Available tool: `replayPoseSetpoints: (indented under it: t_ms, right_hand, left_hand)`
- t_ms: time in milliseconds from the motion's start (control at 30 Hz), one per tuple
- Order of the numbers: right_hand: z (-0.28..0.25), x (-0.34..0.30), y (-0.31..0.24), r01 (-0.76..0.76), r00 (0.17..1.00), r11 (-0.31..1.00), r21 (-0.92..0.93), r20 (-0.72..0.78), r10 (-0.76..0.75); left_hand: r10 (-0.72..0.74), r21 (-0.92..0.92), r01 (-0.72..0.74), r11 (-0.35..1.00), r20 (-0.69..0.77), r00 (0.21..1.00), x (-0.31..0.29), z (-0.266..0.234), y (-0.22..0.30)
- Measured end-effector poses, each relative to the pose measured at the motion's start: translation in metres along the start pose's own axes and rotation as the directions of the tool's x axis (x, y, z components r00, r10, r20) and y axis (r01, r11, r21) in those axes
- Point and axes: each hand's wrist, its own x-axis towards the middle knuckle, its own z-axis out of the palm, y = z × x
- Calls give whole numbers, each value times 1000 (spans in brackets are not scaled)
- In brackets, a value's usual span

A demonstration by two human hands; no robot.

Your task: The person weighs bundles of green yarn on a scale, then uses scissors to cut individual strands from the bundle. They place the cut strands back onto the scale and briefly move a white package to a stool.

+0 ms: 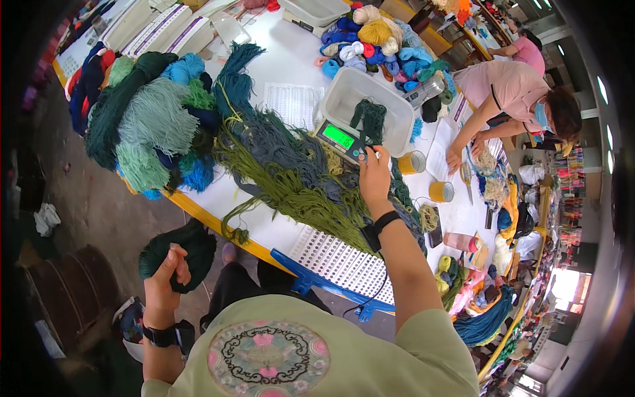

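Observation:
My left hand (170, 268) is closed round a dark green skein of yarn (205, 248), held low off the table's near edge. My right hand (376, 173) reaches over the table to the front of a digital scale (338, 136) with a lit green display. Its fingers are curled together at the lower end of a dark green yarn bundle (369, 119), which hangs over the rim of the clear plastic tub (399, 99) on the scale. Part of the grip is hidden. Olive green yarn (291, 192) and slate blue yarn (271, 142) lie beside my right forearm.
A heap of green and blue skeins (152, 119) covers the table's left corner. Yellow cans (441, 192), a phone (433, 228) and a pink-lidded bottle (462, 242) stand right of my arm. A perforated board (337, 261) lies near me. Across the table, a masked person (509, 92) leans over papers.

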Motion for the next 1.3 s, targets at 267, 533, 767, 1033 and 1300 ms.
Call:
replayPoseSetpoints:
  t_ms: [267, 533, 767, 1033, 1300]
  right_hand:
    - [-24, -8, 4, -70, 997, 995, 75, -8, 71]
    - [-9, 6, 1, 52, 997, 987, -153, -49, -60]
    - [6, 15, -4, -2, 1000, 929, -371, 19, 10]
    - [-39, 31, -89, -21, 1000, 995, -101, -8, 21]
    - [-160, -11, -311, -19, 882, 694, 720, 339, -328]
  left_hand:
    - [-53, 14, 52, 999, 36, 998, 11, 4, -3]
    - [-44, -16, 44, 999, -38, 998, 2, 1, -10]
    - [-74, -17, 73, 997, -36, 997, -11, -8, -15]
    - [-7, -156, 46, 987, 245, 970, 3, -11, 3]
    - [205, -377, 76, 923, 650, 731, 14, 10, 39]
